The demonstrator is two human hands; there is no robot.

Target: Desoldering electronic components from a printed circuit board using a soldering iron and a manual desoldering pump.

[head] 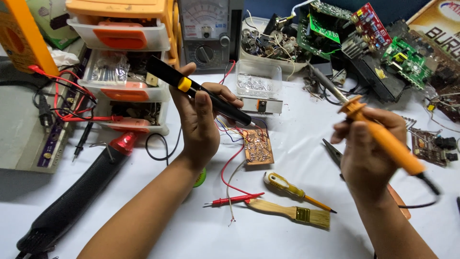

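My left hand (pixel 199 122) is clamped around a black desoldering pump (pixel 201 92) with a yellow ring near its middle; it slants down to the right, and its tip sits just at the upper edge of a small brown circuit board (pixel 258 147) lying flat on the white desk (pixel 201 230). Red, blue and white wires trail off that board toward me. My right hand (pixel 366 151) is closed on the orange handle of a soldering iron (pixel 378 134), held up in the air well to the right of the board, its metal tip pointing up and left and its black cord hanging off the back end.

Near the board, toward me, lie a yellow-handled screwdriver (pixel 292 186), a wooden paintbrush (pixel 292 211) and a red test probe (pixel 235 199), all close together. Pliers (pixel 334 152) lie partly hidden under my right hand.

To the left a black heat gun (pixel 76 196) with a red nozzle lies diagonally on the desk. Behind it stands an orange-and-white drawer cabinet (pixel 124 67), and beside that a grey analog multimeter (pixel 208 31). A clear plastic box (pixel 258 79) sits just behind the board. At the far right, green and red circuit boards (pixel 364 33) are piled together.
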